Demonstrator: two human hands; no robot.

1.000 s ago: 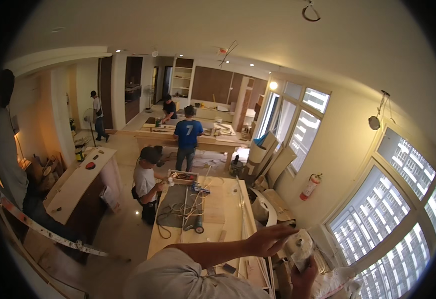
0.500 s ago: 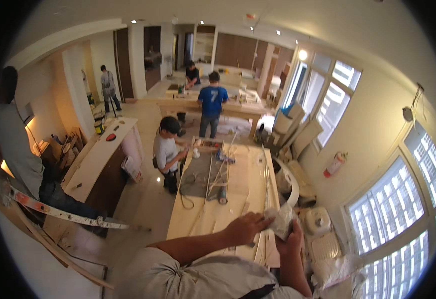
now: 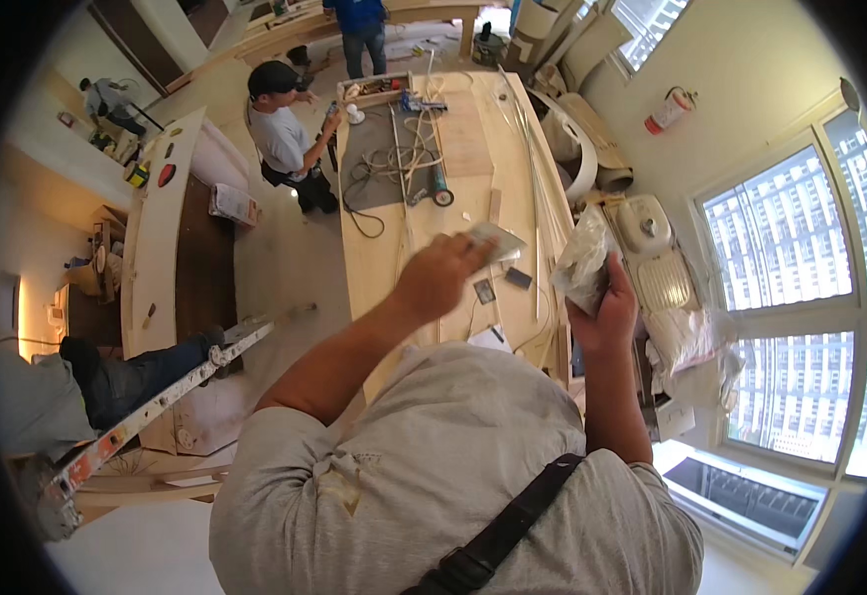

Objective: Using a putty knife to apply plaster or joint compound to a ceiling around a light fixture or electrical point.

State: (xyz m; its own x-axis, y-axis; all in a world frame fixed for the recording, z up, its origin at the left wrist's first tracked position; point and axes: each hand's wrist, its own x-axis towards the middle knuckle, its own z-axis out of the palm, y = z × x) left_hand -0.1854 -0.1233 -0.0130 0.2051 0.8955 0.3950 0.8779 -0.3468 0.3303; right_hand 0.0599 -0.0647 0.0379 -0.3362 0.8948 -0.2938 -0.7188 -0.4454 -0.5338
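In my right hand is a crinkled clear plastic bag, its contents hard to make out. My left hand is closed on a small flat pale packet, partly blurred. Both hands are held apart above the plywood worktable. Beneath them lie two small dark flat pieces, one a dark square and one a dark rectangle. A white sheet lies closer to my body.
An angle grinder and a tangled cable occupy the table's far half. A co-worker stands at its left side. Another person is on a ladder at the left. A sink and plastic sacks are at the right.
My hands were together at the bag; now the left has drawn away leftward with the flat packet, while the right keeps the bag. The view has tilted down.
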